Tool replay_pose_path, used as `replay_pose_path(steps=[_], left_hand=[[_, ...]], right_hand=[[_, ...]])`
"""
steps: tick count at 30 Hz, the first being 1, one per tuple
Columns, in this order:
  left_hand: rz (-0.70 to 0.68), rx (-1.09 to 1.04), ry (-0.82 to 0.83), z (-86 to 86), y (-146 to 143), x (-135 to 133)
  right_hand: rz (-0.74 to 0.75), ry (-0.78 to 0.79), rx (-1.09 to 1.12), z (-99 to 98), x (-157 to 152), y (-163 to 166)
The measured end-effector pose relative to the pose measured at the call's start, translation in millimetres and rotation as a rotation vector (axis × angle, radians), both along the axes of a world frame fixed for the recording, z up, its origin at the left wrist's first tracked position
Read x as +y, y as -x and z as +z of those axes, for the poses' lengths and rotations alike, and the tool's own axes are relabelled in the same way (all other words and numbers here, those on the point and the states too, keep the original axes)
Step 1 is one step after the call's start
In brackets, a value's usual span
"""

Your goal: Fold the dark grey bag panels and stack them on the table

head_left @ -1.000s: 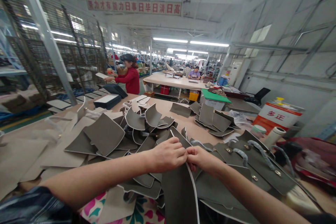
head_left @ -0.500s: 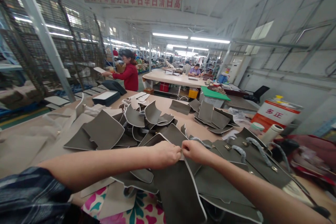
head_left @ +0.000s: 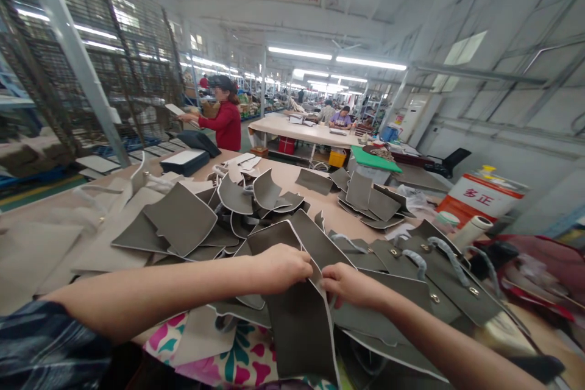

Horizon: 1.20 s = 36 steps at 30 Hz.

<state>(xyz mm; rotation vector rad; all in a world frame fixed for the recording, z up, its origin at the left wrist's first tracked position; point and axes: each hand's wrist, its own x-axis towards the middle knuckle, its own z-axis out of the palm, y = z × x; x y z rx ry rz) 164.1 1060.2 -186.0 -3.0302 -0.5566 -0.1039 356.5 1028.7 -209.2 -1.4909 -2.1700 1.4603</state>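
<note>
Dark grey panel (head_left: 299,332) with a pale edge stands bent at the worktop's near edge, its lower end over a patterned cloth (head_left: 258,358). On its upper part the left hand (head_left: 289,269) has its grip clamped, fingers curled over the edge. Just beside it, the right hand (head_left: 351,285) touches the panel's right edge with thumb and fingers; I cannot tell whether that grip is pressed together.

To the right, dark pieces (head_left: 393,286) with wrapped handles (head_left: 451,261) and metal fittings overlap toward the worktop's right edge. Left of the middle lies a heap of dark panels (head_left: 180,219); beige pieces (head_left: 119,237) cover the left side. Farther along the worktop (head_left: 286,177) sits a smaller heap (head_left: 372,201). Near the far left corner, a person in red sleeves (head_left: 227,125) holds a pale sheet (head_left: 173,109). Behind stands another table (head_left: 315,133).
</note>
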Motion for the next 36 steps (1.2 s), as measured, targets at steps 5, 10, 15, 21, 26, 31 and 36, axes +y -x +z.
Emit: replay_pose_path(steps=[5,10,15,21,26,31,36], left_hand=[[-0.037,-0.047,0.077,3.6,-2.3,-6.9],[-0.179,-0.084,0.243,22.6,0.6,-15.9],[-0.109,-0.163,0.342,28.4,6.8,-13.0],[0.222,-0.242,0.267,14.8,13.2,-7.6],[0.289,-0.229,0.221,13.7,10.8,-12.7],[0.301,-0.239,0.151,17.1,11.1,-16.2],[0.252,-0.304,-0.027,22.5,31.5,-4.6]], right_hand=[[0.029,0.107,0.001,-19.4,-14.3,-4.6],[-0.073,-0.291,-0.299,-25.3,8.9,-23.7],[-0.123,-0.419,-0.305,-16.9,10.6,-26.4],[-0.168,-0.471,-0.062,6.3,-31.2,-8.2],[-0.055,-0.594,-0.254,21.0,-42.6,-6.1],[-0.017,-0.777,-0.393,15.4,-39.6,-7.7],[0.017,-0.93,-0.437,21.3,-31.5,-19.6]])
